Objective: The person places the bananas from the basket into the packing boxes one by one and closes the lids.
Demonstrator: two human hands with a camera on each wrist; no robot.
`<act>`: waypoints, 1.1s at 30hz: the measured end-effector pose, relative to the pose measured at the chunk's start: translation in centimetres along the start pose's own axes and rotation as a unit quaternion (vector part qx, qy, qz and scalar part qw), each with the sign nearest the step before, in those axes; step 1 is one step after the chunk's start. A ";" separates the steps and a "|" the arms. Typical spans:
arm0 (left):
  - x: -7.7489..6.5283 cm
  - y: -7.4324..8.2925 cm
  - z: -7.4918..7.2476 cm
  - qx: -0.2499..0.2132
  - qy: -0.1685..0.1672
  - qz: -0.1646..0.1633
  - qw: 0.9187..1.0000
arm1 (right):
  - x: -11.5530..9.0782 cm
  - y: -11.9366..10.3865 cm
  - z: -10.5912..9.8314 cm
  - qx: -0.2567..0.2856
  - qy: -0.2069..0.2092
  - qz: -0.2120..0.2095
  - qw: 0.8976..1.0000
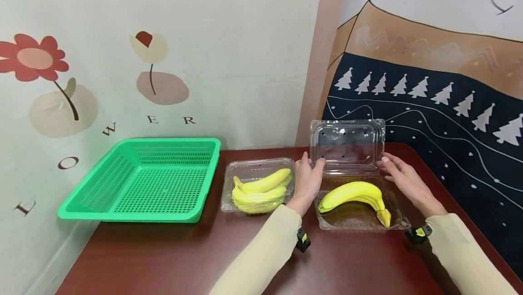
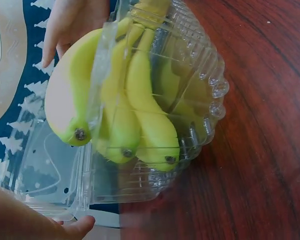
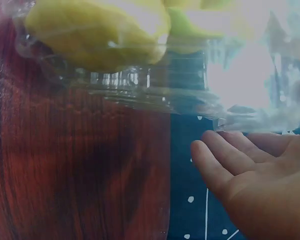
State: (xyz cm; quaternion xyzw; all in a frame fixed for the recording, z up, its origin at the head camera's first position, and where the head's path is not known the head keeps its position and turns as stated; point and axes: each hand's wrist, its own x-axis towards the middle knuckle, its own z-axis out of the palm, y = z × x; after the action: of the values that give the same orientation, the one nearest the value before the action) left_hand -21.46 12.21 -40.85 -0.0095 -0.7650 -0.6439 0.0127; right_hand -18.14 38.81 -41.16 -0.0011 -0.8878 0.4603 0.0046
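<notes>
On the right of the head view, a clear hinged plastic container stands with its lid raised upright. A bunch of yellow bananas lies in its base; several tips show in the left wrist view. My left hand is at the lid's left edge, its thumb overlapping the lower corner and fingers extended. At the opposite edge, my right hand has its thumb and fingertips by the lid. Extended fingers appear beside the clear plastic in the right wrist view.
Left of my left hand sits another clear container holding bananas, its lid down. A green slotted basket occupies the left of the brown table. Patterned wall coverings rise directly behind the table.
</notes>
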 end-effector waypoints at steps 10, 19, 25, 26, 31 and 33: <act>-0.7 0.6 -0.5 -0.019 -0.015 0.012 1.000 | -0.5 -0.2 -0.7 0.031 0.010 -0.034 0.999; -1.6 1.2 -1.0 -0.051 -0.038 0.012 0.998 | -1.0 -0.2 -0.9 0.034 0.028 -0.055 0.998; -2.0 1.4 -1.3 -0.040 -0.044 0.033 0.998 | -1.6 -0.1 -1.1 0.040 0.027 -0.055 0.997; -2.1 1.4 -1.4 -0.040 -0.047 0.036 0.997 | -1.7 -0.1 -1.2 0.041 0.027 -0.055 0.997; -2.5 1.5 -1.9 -0.034 -0.050 0.050 0.997 | -2.4 -0.4 -1.3 0.042 0.029 -0.063 0.997; -2.6 1.5 -2.2 -0.032 -0.048 0.054 0.997 | -2.6 -0.5 -1.3 0.046 0.029 -0.067 0.996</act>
State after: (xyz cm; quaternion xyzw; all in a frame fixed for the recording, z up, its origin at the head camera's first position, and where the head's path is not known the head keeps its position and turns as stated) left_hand -18.78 10.36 -39.06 -0.0820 -0.7420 -0.6653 0.0099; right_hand -15.49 39.53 -40.02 0.0455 -0.8630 0.4994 0.0616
